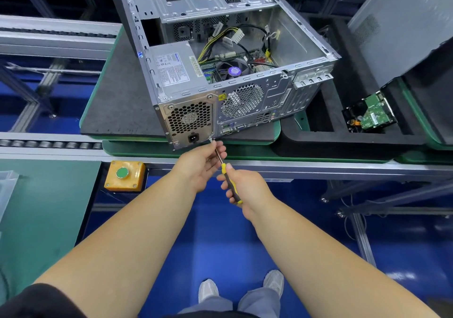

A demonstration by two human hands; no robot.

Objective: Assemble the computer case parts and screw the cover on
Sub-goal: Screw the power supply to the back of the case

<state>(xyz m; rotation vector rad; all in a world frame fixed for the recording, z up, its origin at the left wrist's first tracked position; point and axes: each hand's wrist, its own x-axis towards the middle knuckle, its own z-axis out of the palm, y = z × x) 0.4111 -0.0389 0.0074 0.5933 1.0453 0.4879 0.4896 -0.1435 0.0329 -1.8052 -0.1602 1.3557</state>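
The open computer case (220,55) lies on a dark mat (117,97), with the power supply (175,68), cables and a fan inside. At right, a black foam tray (326,131) holds a hard drive (372,115). Just below the case's rear, the left hand (203,164) pinches the screwdriver (226,175) shaft; the right hand (245,190) grips its handle, the tip seemingly on a corner screw.

Bright, even light falls from overhead, and it puts soft glare on the bare metal of the case (220,55) and pale streaks on the glossy blue floor (220,232). Shadows are short and faint (the darkest patch lies along the top edge, behind the case). The centre is sharp, while the wide lens bows the rails (294,168) and stretches the forearms, and the corners go slightly soft.
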